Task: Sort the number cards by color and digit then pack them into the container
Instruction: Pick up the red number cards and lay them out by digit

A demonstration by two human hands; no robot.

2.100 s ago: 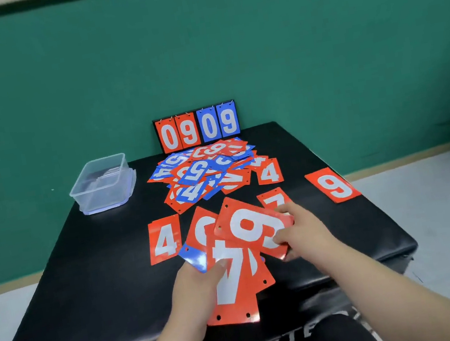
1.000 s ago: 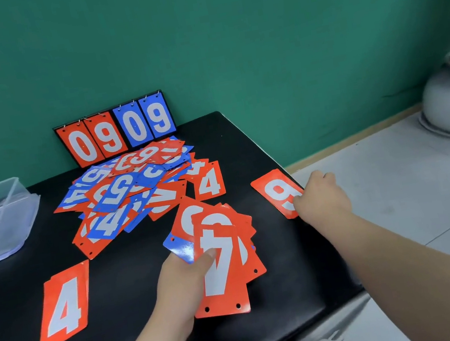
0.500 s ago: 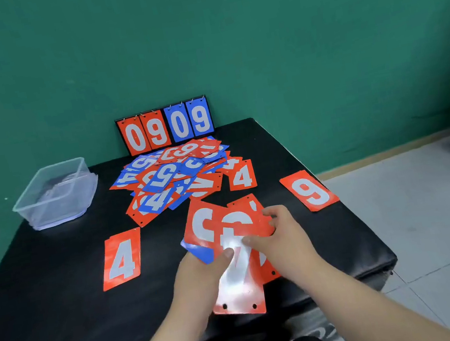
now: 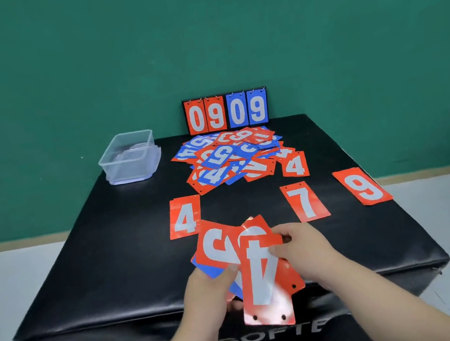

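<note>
The left hand grips a bunch of cards; the right hand pinches the top red 4; sorting is under way; I think it goes next on the flat 4 ahead; farther back wait the pile and container.

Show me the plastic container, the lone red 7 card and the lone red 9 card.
container (image 4: 128,172), head view, on its front wall.
red 7 card (image 4: 304,201), head view, on the white digit.
red 9 card (image 4: 363,186), head view, on the white digit.
</note>
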